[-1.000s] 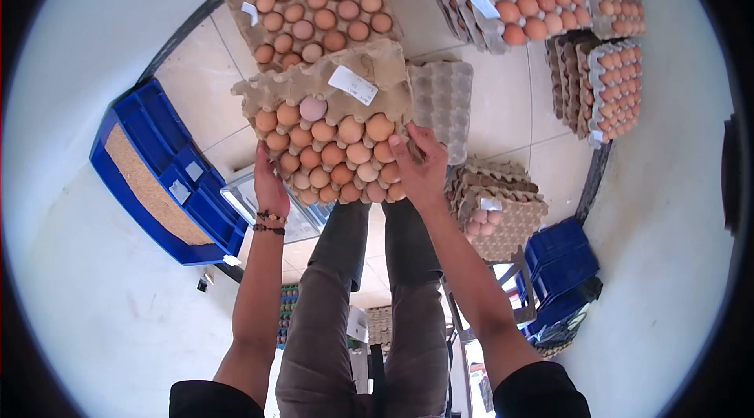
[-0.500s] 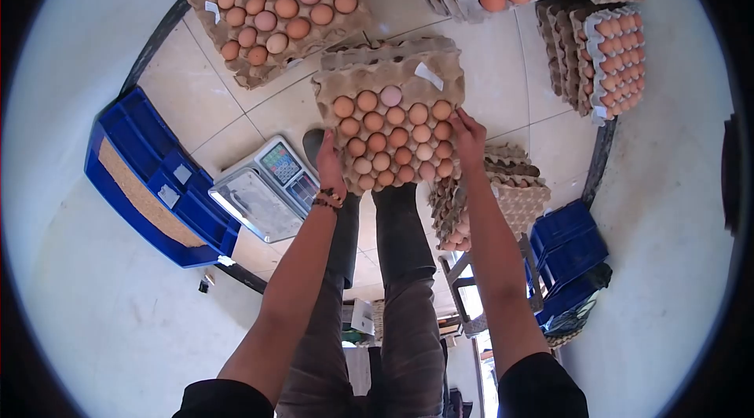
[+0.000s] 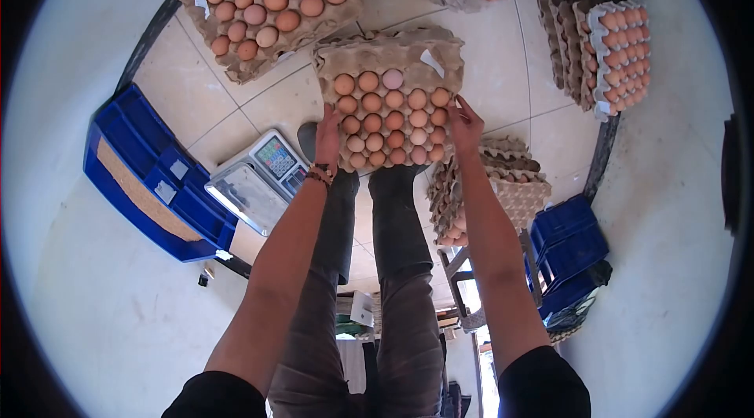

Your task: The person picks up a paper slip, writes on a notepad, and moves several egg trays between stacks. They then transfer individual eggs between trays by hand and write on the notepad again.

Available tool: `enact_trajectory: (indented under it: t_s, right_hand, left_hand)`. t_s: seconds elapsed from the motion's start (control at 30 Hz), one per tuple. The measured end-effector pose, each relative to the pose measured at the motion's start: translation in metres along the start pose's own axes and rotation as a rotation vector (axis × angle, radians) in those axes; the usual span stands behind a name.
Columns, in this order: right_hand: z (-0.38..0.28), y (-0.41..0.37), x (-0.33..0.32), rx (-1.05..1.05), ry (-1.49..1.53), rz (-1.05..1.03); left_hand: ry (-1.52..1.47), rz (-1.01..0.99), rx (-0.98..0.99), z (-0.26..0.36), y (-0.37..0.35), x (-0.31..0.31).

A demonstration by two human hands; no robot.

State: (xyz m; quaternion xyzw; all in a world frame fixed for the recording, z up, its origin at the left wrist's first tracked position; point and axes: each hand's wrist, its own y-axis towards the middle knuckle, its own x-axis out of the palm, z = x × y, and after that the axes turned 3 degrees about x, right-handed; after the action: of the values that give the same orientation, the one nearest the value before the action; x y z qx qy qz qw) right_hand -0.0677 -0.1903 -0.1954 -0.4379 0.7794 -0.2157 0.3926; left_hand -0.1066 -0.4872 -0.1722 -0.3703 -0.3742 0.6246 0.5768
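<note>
A grey-brown cardboard egg tray [image 3: 357,59] sits in front of my legs. Brown eggs [image 3: 394,120] fill most of it, while the cups of its far rows are bare and a white paper label [image 3: 432,63] lies there. My left hand [image 3: 327,139], with a beaded bracelet on the wrist, is closed on the tray's left edge. On the opposite edge my right hand [image 3: 465,129] grips near the corner, thumb towards the eggs and some fingers partly hidden. Under the far edge, more cardboard tray layers show.
At the upper left stands a larger egg-filled tray [image 3: 345,14]. Egg stacks [image 3: 601,57] line the upper right, and another tray stack [image 3: 510,182] is beside my right forearm. A digital scale [image 3: 259,175] and a blue bin [image 3: 149,182] are at left; blue crates [image 3: 569,245] at right.
Both hands and the egg tray have shifted slightly up in view, away from my legs. The tray's far edge now lines up more closely with the layers beneath. Both hands keep their hold.
</note>
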Motion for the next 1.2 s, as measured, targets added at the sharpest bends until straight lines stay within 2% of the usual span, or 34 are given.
enact_trajectory:
  t_s: [0.07,0.17,0.23,0.3,0.43,0.53,0.63,0.7,0.77,0.83,0.87,0.97,1.13,1.2]
  right_hand:
    - [0.004,0.006,-0.003,0.011,-0.008,0.004]
    - [-0.008,0.003,-0.001,0.014,-0.019,-0.022]
    - [-0.007,0.001,-0.002,-0.008,-0.063,-0.018]
    - [-0.011,-0.001,-0.004,-0.016,-0.041,-0.072]
    - [-0.003,-0.023,-0.008,-0.09,0.022,-0.092]
    - [-0.011,-0.07,-0.01,-0.053,0.023,0.049]
    - [0.02,-0.117,-0.003,0.031,0.119,0.125]
    - [0.004,-0.148,0.006,0.076,0.099,0.06]
    - [0.047,-0.169,0.031,0.453,0.255,0.162]
    - [0.035,-0.187,0.063,0.447,0.644,0.157]
    - [0.034,-0.191,0.08,0.443,0.713,0.184]
    - [0.022,-0.194,0.117,0.506,0.914,0.262]
    - [0.019,-0.168,0.138,0.608,1.093,0.33]
    - [0.032,-0.156,0.133,0.59,0.826,0.359]
  left_hand:
    - [-0.033,-0.06,-0.024,0.0,0.01,-0.005]
    - [0.203,-0.096,-0.014,0.006,0.013,-0.004]
    - [0.29,0.019,0.215,-0.016,0.012,-0.001]
    - [0.05,0.096,0.272,-0.013,0.003,0.008]
    - [0.396,0.074,0.344,-0.001,-0.018,-0.006]
    - [0.591,0.067,0.451,0.01,-0.031,-0.009]
    - [0.771,0.018,0.51,0.061,-0.048,-0.002]
    - [0.949,0.005,0.528,0.096,-0.045,0.013]
    - [1.032,0.002,0.684,0.103,-0.018,0.026]
    - [1.163,-0.085,0.777,0.113,0.007,0.038]
    - [1.152,-0.122,0.765,0.126,0.008,0.05]
    - [1.309,-0.203,1.039,0.14,0.025,0.077]
    - [1.503,-0.25,0.872,0.138,0.046,0.116]
    - [1.502,-0.197,0.908,0.12,0.064,0.112]
